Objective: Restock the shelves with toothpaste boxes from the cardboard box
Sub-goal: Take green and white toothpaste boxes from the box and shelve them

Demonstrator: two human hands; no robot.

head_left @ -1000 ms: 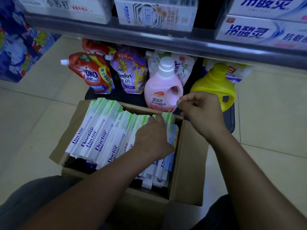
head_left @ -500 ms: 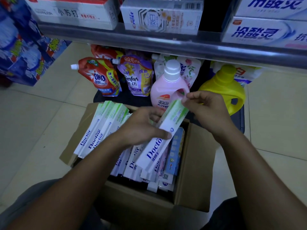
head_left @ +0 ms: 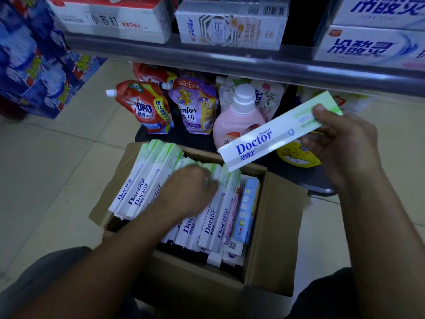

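Note:
An open cardboard box (head_left: 273, 231) on the floor holds several white-and-green "Doctor" toothpaste boxes (head_left: 142, 187) standing on end. My right hand (head_left: 342, 143) grips one toothpaste box (head_left: 264, 139) by its green end, above the carton's far right corner and below the shelf. My left hand (head_left: 190, 189) is down among the packed boxes, blurred; its fingers lie over their tops, and I cannot make out whether it holds one. The grey metal shelf (head_left: 230, 58) above carries other toothpaste cartons (head_left: 232, 26).
Detergent pouches (head_left: 147, 111), a pink bottle (head_left: 236, 120) and a partly hidden yellow bottle (head_left: 296, 155) stand on the low shelf behind the carton. Blue packs (head_left: 34, 72) are stacked at the left. Pale floor tiles surround the carton.
The toothpaste box passed from my left hand to my right and rose out of the carton to the right. My left hand went back down among the packed boxes.

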